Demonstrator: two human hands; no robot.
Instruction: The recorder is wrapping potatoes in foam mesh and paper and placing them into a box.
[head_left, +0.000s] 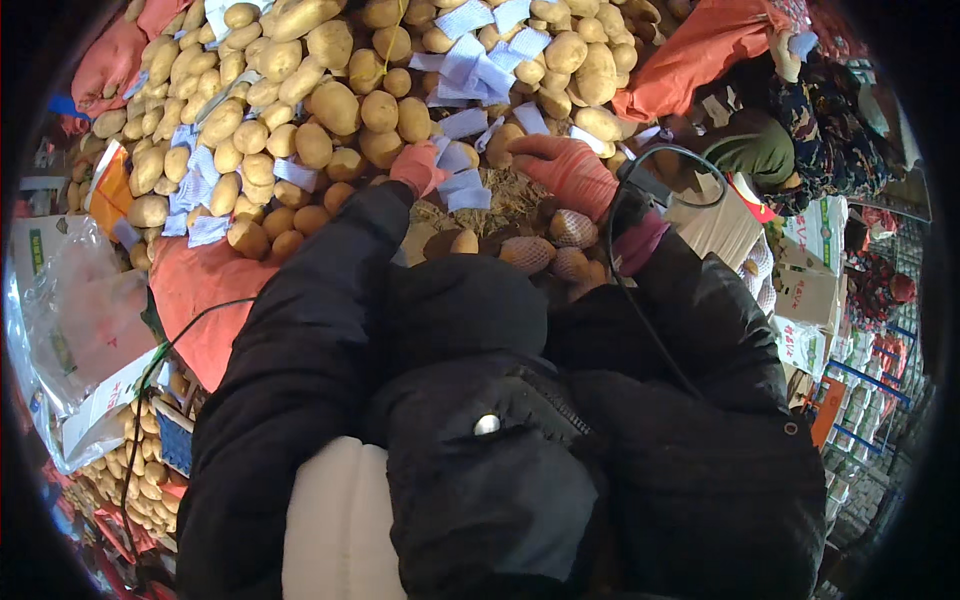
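My left hand (418, 171), in an orange-pink glove, is at the near edge of a heap of potatoes (335, 107). Its fingers are at some pale blue foam net sleeves (454, 159); whether they grip one is hidden. To the right, my right hand (566, 171) wears a similar glove, its fingers apart and pointing left beside a brown potato (502, 145). No object shows between those fingers. Below it lie several potatoes in white foam nets (527, 254). Dry straw (499, 199) shows between my hands. More flattened foam sleeves (472, 69) are scattered over the heap.
A black cable (611, 225) loops by my right wrist. Red sacks (214, 300) (697, 56) flank the heap. Cartons with plastic film (90, 300) stand left, more cartons (810, 292) right. Another person in patterned clothing (832, 135) is at the upper right.
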